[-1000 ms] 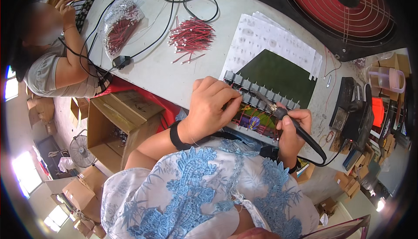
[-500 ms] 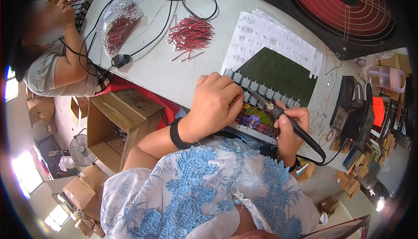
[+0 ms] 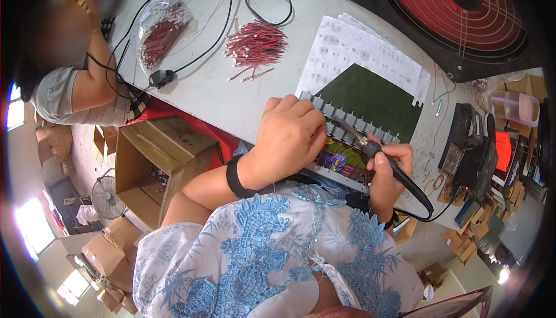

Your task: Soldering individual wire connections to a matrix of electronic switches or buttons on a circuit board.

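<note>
In my right hand (image 3: 387, 178) is a soldering iron (image 3: 410, 188), gripped by its black handle, its metal tip pointing up and left. The tip reaches a row of small grey housings (image 3: 364, 124) along the table's near side. My left hand (image 3: 288, 139) is closed with curled fingers at the left end of that row; whatever it pinches is hidden behind the fingers. Just below the row, coloured wires (image 3: 336, 154) show between my hands, in a pale-edged piece whose kind I cannot make out. A dark green mat (image 3: 373, 95) lies beyond the housings.
Loose red wires with white ends (image 3: 256, 44) are piled on the table, beside a clear bag of more (image 3: 164, 31). Paper sheets (image 3: 341, 46) lie under the mat. A red-and-black caged fan (image 3: 423, 19) stands far right. A co-worker (image 3: 87, 89) sits left. An open carton (image 3: 139, 185) stands below.
My hands hold nearly the same pose, with the iron's tip still at the grey row. At the left, the co-worker's head and arm have shifted slightly.
</note>
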The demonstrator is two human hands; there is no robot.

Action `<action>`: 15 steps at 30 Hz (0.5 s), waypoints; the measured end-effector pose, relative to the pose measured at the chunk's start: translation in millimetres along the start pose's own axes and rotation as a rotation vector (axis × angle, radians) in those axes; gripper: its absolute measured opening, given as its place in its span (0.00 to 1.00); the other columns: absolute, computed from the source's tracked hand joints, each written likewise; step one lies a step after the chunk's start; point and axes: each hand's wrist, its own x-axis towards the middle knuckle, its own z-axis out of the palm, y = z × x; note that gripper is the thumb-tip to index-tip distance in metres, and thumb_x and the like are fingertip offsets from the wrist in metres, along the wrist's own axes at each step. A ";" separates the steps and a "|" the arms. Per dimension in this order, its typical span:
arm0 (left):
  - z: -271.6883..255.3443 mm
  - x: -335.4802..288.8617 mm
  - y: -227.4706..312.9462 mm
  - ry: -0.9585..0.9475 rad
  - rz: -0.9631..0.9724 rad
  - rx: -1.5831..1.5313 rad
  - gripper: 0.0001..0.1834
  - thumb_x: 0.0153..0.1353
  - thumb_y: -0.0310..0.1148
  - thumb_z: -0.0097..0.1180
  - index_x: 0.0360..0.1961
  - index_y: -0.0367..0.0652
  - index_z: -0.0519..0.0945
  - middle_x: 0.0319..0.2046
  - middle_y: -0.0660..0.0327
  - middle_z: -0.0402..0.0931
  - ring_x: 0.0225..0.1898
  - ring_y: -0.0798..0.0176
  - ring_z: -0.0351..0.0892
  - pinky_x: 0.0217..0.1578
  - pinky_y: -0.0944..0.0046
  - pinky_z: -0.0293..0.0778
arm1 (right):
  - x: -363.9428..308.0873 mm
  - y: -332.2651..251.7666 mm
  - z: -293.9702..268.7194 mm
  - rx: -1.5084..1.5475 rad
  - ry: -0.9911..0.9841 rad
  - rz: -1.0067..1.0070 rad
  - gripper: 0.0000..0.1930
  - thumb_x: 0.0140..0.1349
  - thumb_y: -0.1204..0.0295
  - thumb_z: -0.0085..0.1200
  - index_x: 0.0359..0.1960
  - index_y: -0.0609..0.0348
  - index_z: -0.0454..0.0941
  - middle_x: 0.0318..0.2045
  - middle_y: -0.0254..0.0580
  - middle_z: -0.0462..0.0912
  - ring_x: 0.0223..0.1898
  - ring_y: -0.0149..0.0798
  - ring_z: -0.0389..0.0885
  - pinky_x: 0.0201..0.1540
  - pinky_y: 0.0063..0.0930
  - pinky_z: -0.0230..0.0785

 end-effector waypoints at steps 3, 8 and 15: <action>0.5 -0.1 0.6 0.005 0.000 0.011 0.05 0.47 0.29 0.62 0.23 0.47 0.77 0.23 0.64 0.71 0.29 0.58 0.70 0.33 0.59 0.63 | -0.2 -2.2 1.1 -0.004 0.016 0.006 0.08 0.57 0.80 0.51 0.36 0.60 0.66 0.28 0.35 0.66 0.22 0.23 0.69 0.62 0.55 0.64; 2.9 0.3 -0.1 0.024 0.014 0.034 0.05 0.46 0.29 0.62 0.22 0.47 0.76 0.22 0.64 0.70 0.29 0.58 0.70 0.33 0.58 0.63 | -0.2 -4.2 2.3 -0.013 0.030 0.023 0.08 0.58 0.79 0.51 0.36 0.60 0.65 0.27 0.35 0.67 0.22 0.24 0.69 0.62 0.55 0.63; -0.6 -3.5 2.5 0.016 0.004 0.093 0.06 0.46 0.31 0.63 0.24 0.46 0.76 0.24 0.64 0.71 0.30 0.57 0.71 0.33 0.59 0.64 | -0.7 -6.3 5.9 -0.023 0.028 0.059 0.08 0.59 0.76 0.51 0.36 0.61 0.65 0.28 0.37 0.69 0.24 0.27 0.70 0.50 0.36 0.72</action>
